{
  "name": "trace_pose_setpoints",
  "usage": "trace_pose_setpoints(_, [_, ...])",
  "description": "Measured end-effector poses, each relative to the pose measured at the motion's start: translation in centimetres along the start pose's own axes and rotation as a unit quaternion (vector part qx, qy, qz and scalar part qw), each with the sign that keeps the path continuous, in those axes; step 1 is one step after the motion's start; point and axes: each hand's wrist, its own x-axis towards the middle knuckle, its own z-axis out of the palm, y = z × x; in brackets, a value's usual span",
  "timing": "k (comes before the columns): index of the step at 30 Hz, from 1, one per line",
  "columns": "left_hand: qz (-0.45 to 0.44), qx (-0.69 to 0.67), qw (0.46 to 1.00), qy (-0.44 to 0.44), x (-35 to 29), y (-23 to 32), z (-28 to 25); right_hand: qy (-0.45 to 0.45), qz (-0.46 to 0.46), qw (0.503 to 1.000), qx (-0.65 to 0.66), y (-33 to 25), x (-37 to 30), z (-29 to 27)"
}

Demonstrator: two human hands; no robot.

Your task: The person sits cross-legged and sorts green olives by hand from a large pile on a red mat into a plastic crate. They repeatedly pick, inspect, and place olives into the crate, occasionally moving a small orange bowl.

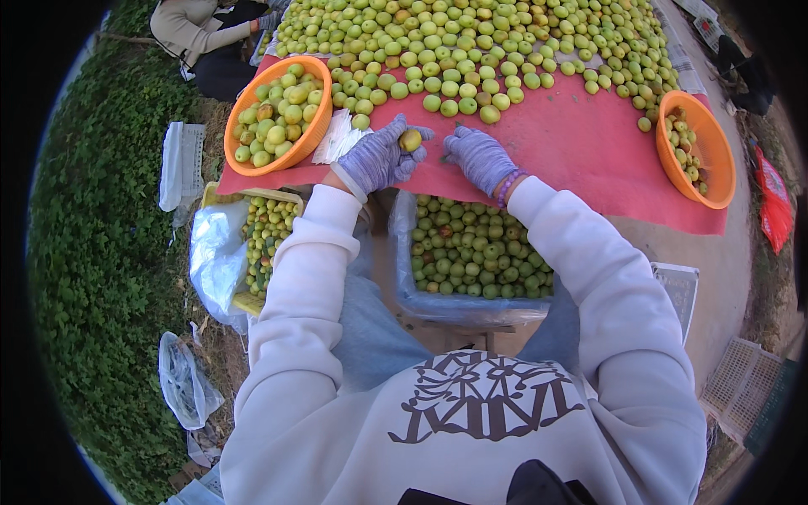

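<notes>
Both hands wear thin purple-grey gloves and hover over the near edge of the red cloth (pixel 581 160). My left hand (pixel 376 158) is closed on one yellow-green jujube (pixel 410 140), which shows between the thumb and fingers. Close by on the right, my right hand (pixel 483 158) has its fingers curled together, pointing toward the left one; what they pinch, if anything, is too small to tell. Beyond the hands, a big heap of similar round fruit (pixel 454 50) spreads over the cloth. Below them sits a plastic-lined crate (pixel 471 313) full of greener fruit.
An orange basket (pixel 316 126) heaped with fruit stands at left, another orange basket (pixel 720 160), partly filled, at right. A yellow crate (pixel 248 303) of smaller fruit is low at left. Another person (pixel 198 34) sits at the far left. Green plants cover the left ground.
</notes>
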Motion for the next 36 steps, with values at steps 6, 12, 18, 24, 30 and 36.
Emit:
trace_pose_setpoints(6, [-0.089, -0.083, 0.983, 0.137, 0.0, -0.2, 1.1, 0.072, 0.065, 0.991, 0.094, 0.7, -0.2, -1.6])
trace_pose_setpoints(12, [-0.054, 0.132, 0.974, 0.178, -2.1, -3.0, 3.7, 0.258, 0.141, 0.881, 0.370, 3.4, -8.4, -14.1])
trace_pose_setpoints(18, [-0.061, 0.282, 0.940, 0.183, -4.5, -9.7, 6.6, 0.361, 0.363, 0.824, 0.245, 6.5, -35.0, -18.6])
trace_pose_setpoints(24, [-0.067, 0.362, 0.903, 0.224, -5.0, -20.1, 7.0, -0.067, 0.586, 0.794, 0.148, -4.5, -62.4, 4.1])
trace_pose_setpoints(30, [-0.046, 0.466, 0.833, 0.294, -6.1, -27.2, 4.7, -0.083, 0.656, 0.727, 0.187, -6.7, -68.7, 11.3])
trace_pose_setpoints(36, [0.018, 0.509, 0.801, 0.315, -5.8, -27.0, 3.2, -0.016, 0.656, 0.736, 0.170, -5.0, -66.4, 9.7])
